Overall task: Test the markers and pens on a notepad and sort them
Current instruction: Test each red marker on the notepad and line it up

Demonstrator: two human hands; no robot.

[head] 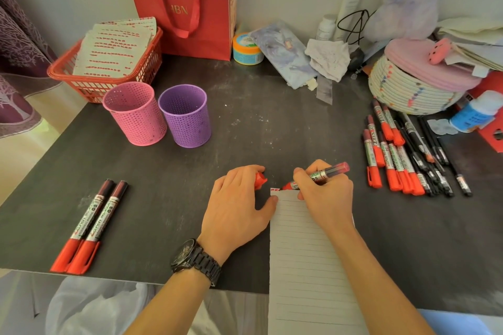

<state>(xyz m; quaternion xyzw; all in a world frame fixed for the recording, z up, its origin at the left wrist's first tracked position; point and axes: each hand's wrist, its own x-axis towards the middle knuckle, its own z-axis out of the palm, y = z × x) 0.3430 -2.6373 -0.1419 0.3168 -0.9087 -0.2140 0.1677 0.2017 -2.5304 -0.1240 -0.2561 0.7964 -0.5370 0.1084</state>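
My right hand [324, 193] grips an uncapped red marker [330, 170], its tip on the top left corner of the lined notepad [307, 253], where red marks show. My left hand [234, 204] holds the marker's red cap [260, 179] in its fingers, and its thumb presses the notepad's left edge. Two capped red markers [89, 226] lie side by side at the front left. A pile of red markers and black pens [405, 155] lies at the right. A pink cup [134, 113] and a purple cup [186, 115] stand upright at the back left.
A red basket [68, 73] with papers and a red paper bag [187, 0] stand at the back left. A woven basket [411, 90] with a pink lid, bottles, a tin and cloth crowd the back right. The notepad overhangs the table's front edge.
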